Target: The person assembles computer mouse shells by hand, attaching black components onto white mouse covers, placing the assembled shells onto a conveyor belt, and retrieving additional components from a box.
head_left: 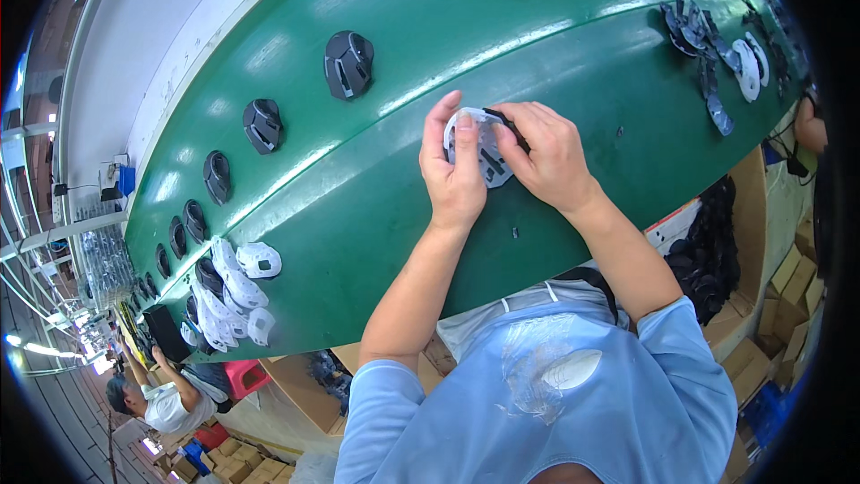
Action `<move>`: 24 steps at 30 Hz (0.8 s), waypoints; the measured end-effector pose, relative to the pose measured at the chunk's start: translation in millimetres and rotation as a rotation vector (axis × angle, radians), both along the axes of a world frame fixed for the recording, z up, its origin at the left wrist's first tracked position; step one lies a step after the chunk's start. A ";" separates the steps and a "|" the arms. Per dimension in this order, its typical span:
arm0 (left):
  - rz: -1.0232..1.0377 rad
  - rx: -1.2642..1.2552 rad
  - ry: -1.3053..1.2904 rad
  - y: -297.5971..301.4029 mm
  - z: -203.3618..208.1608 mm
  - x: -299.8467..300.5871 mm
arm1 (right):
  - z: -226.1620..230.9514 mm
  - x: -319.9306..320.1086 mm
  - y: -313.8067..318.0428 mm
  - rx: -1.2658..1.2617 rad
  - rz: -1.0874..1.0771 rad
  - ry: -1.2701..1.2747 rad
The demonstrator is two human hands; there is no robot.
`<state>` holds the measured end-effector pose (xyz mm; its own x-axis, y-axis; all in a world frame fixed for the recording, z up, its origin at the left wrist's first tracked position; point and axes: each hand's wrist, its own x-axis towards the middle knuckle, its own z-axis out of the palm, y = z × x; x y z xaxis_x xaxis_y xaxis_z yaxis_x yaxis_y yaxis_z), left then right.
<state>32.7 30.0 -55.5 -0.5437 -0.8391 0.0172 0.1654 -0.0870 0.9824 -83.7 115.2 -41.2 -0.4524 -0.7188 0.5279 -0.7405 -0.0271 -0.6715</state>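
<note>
Above the green bench I hold a white computer mouse shell (492, 167) with its slotted grey inner side showing. My left hand (455, 168) is closed on the shell's left edge, the thumb lying across the inner face. At the opposite edge, my right hand (550, 152) pinches a thin black plastic piece (503, 118) against the shell. Its fingers hide part of that piece, so I cannot tell whether it is fastened.
A row of black mouse shells (348, 65) runs along the far side of the green bench (358, 179). White shells (242, 289) are heaped at left; black parts (688, 31) lie at right. Cartons (748, 215) stand below. Another person (170, 399) works at far left.
</note>
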 end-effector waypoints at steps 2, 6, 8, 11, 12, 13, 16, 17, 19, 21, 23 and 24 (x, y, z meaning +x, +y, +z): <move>0.000 -0.035 -0.049 -1.7 -2.7 -2.6 | -1.5 1.0 -0.3 -0.001 -0.001 -0.001; 0.046 -0.246 -0.133 -2.7 -8.0 -5.3 | -5.6 -2.1 0.9 0.054 0.059 0.008; 0.038 -0.252 -0.143 -4.4 -6.6 -5.1 | -8.0 -1.6 -1.1 0.056 0.079 -0.003; 0.064 -0.052 -0.046 -5.2 0.6 -9.0 | -4.3 -1.5 -2.9 -0.063 0.057 -0.040; 0.065 -0.058 -0.041 -7.3 0.0 -10.0 | 1.5 2.0 2.1 -0.003 0.020 -0.055; 0.128 0.008 0.071 -10.1 -1.9 -11.6 | 5.8 2.6 4.4 0.056 -0.021 -0.069; 0.208 -0.031 0.165 -5.9 -6.5 -13.7 | -8.5 6.5 -0.5 0.042 -0.007 0.054; 0.213 -0.089 0.117 -10.1 -7.4 -10.2 | -12.1 8.6 -1.1 0.036 0.015 0.060; 0.227 -0.001 0.232 -9.0 -4.8 -7.0 | -17.9 13.3 -4.5 0.033 0.043 0.066; 0.217 -0.014 0.222 -11.6 -5.9 -8.6 | -18.2 10.3 -5.0 -0.041 0.013 0.037; 0.202 -0.025 0.154 -10.8 -2.9 -11.8 | -9.5 5.5 -4.5 -0.160 -0.063 -0.039; 0.204 -0.013 0.095 -7.7 3.0 -11.0 | -4.5 1.7 -0.7 -0.155 -0.087 -0.022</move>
